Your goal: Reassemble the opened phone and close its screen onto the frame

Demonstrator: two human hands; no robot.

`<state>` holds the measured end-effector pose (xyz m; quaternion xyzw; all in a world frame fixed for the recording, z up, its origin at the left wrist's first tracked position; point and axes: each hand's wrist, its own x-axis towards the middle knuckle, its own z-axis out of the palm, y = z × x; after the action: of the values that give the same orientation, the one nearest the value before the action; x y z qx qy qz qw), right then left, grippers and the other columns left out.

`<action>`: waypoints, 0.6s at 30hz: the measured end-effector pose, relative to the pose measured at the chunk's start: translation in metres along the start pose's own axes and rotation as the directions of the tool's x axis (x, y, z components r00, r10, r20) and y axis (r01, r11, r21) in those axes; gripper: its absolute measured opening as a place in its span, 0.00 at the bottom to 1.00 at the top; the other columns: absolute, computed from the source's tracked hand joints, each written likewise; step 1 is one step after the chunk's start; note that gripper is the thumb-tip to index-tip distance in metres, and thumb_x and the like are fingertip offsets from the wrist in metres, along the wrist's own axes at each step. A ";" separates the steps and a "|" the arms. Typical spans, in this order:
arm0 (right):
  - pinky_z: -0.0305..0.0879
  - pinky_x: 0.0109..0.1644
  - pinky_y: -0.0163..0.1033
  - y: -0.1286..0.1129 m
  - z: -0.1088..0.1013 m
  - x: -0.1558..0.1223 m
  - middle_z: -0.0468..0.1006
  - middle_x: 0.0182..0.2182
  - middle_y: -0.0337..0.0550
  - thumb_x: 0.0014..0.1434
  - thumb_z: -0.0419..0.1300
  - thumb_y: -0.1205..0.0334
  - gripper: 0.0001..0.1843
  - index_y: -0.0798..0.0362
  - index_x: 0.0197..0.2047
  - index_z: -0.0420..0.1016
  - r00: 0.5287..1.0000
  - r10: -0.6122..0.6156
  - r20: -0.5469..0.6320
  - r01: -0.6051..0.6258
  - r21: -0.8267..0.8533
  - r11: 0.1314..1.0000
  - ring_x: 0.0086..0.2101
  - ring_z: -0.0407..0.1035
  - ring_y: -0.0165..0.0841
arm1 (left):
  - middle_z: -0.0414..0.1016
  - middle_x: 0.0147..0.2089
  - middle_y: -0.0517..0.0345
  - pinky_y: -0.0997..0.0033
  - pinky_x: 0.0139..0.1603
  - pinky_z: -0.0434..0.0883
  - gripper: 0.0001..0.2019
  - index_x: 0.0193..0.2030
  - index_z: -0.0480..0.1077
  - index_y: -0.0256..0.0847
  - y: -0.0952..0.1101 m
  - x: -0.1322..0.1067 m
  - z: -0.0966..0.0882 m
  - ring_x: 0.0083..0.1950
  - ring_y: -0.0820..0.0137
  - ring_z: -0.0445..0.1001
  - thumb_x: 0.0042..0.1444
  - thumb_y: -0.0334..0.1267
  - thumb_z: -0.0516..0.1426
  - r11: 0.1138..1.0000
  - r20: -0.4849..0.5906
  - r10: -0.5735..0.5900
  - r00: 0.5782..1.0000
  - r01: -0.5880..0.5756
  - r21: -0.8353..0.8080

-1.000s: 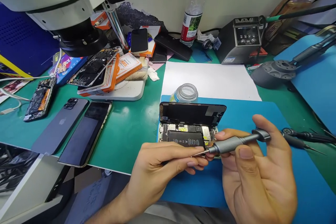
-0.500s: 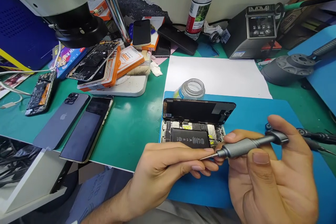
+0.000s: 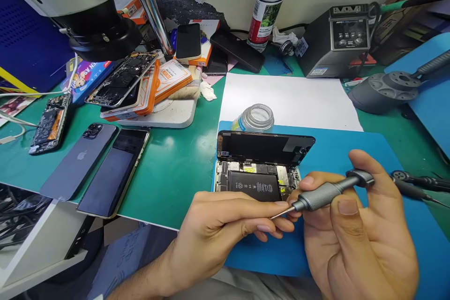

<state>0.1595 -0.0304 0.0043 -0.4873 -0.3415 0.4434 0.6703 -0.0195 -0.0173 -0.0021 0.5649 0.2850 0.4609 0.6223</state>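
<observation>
- Here, the right hand (image 3: 355, 239) grips a grey knurled screwdriver (image 3: 326, 194): thumb and fingers close round the shaft, and the forefinger arches over the swivel cap.
- The left hand (image 3: 218, 234) lies in front of the opened phone (image 3: 253, 183), its fingers drawn together at the driver's tip.
- The opened phone rests on the blue mat (image 3: 337, 150) near the bench's front edge. Its screen panel (image 3: 263, 147) stands hinged up at the far side, the battery (image 3: 253, 185) is exposed, and a glass jar (image 3: 255, 118) sits just behind.
- Technique, as a judgement: fine work at the tip probably goes best with the driver held level and steady and the left fingertips guiding. Working low over the mat means a dropped part lands where it can be found.
- Hidden: the tip's end is covered by the left fingers, so whether anything is pinched there cannot be told. The phone's near edge lies behind both hands.
- Unclear: the screw sites are too small to make out, and the microscope (image 3: 94, 14) is cut off at the top.
</observation>
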 end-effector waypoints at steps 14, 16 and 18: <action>0.84 0.40 0.39 0.000 -0.002 0.000 0.82 0.42 0.42 0.75 0.63 0.55 0.26 0.37 0.73 0.70 1.000 0.006 0.013 -0.006 -0.012 1.000 0.38 0.82 0.36 | 0.90 0.53 0.57 0.74 0.48 0.86 0.18 0.63 0.83 0.50 0.002 0.002 0.000 0.52 0.67 0.89 0.73 0.27 0.62 1.000 -0.011 -0.024 1.000 0.024 -0.008; 0.83 0.38 0.38 0.000 -0.002 0.000 0.82 0.42 0.42 0.75 0.64 0.54 0.25 0.37 0.72 0.70 1.000 0.008 0.007 -0.008 -0.007 1.000 0.37 0.81 0.35 | 0.90 0.53 0.56 0.74 0.48 0.86 0.18 0.63 0.83 0.49 0.002 0.002 -0.001 0.51 0.67 0.89 0.73 0.27 0.62 1.000 -0.009 -0.021 1.000 0.021 0.000; 0.81 0.34 0.36 0.000 -0.001 0.001 0.82 0.41 0.41 0.74 0.64 0.54 0.25 0.37 0.71 0.71 1.000 0.017 0.001 -0.017 0.004 1.000 0.35 0.80 0.34 | 0.90 0.52 0.55 0.73 0.47 0.87 0.17 0.62 0.83 0.47 0.001 0.002 -0.001 0.51 0.65 0.89 0.73 0.28 0.62 1.000 -0.009 -0.015 1.000 0.015 0.008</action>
<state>0.1614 -0.0298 0.0041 -0.4885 -0.3368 0.4500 0.6674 -0.0197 -0.0153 -0.0006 0.5633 0.2936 0.4576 0.6222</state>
